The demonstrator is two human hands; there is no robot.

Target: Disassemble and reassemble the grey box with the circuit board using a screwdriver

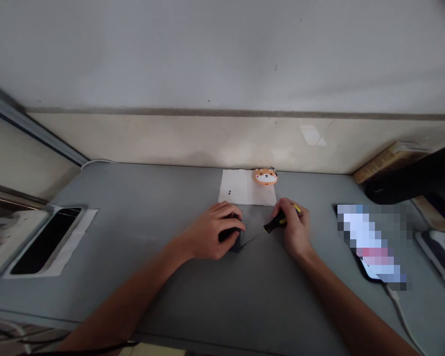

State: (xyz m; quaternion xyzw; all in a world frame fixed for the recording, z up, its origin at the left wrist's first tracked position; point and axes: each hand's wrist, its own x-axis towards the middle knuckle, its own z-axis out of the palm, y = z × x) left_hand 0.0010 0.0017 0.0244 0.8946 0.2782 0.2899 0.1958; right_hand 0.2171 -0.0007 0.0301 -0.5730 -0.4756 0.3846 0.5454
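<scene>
My left hand (215, 231) is closed around a small dark boxy object (236, 244) on the grey desk; the fingers cover most of it, so its kind is hidden. In my right hand (294, 230) is a screwdriver (275, 222) with a black and yellow handle, gripped by thumb and fingers. Its thin shaft slants down to the left, and the tip is at the lower right edge of the dark object. Just beyond my hands lies a white sheet of paper (241, 184) with two tiny dark pieces (229, 192) on it.
An orange animal-faced case (266, 177) rests on the paper's far right corner. A lit phone (371, 272) with a cable is at right, near a black cylindrical object (411, 175). At left, a black-screened device (46, 242) lies on white paper. A wall (193, 141) closes off the back.
</scene>
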